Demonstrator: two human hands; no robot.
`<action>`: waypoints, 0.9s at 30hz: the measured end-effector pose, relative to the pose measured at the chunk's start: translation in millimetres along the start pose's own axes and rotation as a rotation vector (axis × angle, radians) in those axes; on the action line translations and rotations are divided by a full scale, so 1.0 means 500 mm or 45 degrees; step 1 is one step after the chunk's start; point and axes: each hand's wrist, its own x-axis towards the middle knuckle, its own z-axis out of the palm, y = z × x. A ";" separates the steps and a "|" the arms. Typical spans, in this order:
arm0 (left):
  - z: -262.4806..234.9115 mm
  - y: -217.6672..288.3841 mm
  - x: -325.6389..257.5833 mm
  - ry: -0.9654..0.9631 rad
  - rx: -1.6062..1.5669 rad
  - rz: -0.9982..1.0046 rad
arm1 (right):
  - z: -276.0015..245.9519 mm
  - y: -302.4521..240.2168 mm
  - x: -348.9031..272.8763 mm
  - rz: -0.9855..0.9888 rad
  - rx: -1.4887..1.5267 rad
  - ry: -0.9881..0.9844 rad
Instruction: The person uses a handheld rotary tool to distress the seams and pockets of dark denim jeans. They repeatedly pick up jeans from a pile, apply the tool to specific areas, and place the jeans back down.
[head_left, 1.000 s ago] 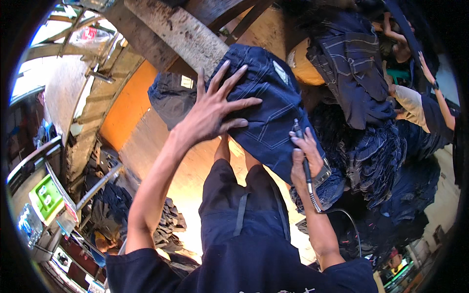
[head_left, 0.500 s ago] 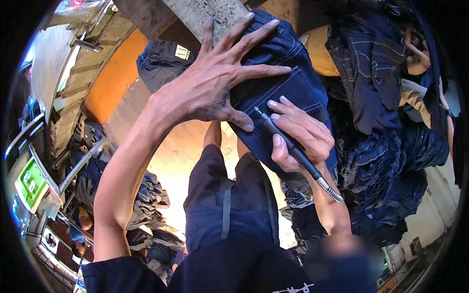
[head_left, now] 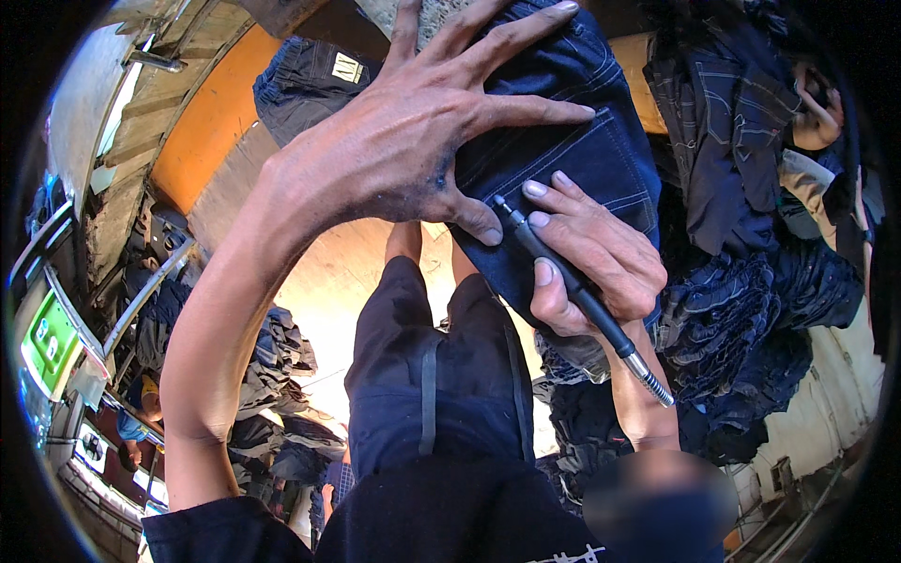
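Dark blue denim trousers (head_left: 615, 155) with pale stitching and a patch pocket lie stretched before me, partly covered by my hands. My left hand (head_left: 418, 131) presses on them with its fingers spread wide, holding nothing. Its thumb is close to the metal tip of a slim black rotary-tool handpiece (head_left: 589, 305). That handpiece is gripped like a pen in my right hand (head_left: 605, 249), its coiled metal spring end trailing down over my wrist. The tip points up and left at the denim beside the pocket; whether it touches cannot be made out.
Another dark garment with a pale label (head_left: 345, 67) lies beyond my left forearm, near an orange panel (head_left: 211, 117). Dark denim is heaped at the right (head_left: 713, 310), and more clothing lies at the lower left (head_left: 282, 352). A person's arm (head_left: 818, 117) shows at the far right.
Both hands, the handpiece and the denim now appear slightly farther right and larger. The surroundings have shifted a little too. My left hand stays spread and my right keeps its grip.
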 end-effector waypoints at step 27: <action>-0.007 0.002 0.008 -0.043 -0.023 -0.011 | -0.002 -0.004 0.004 0.022 0.023 -0.054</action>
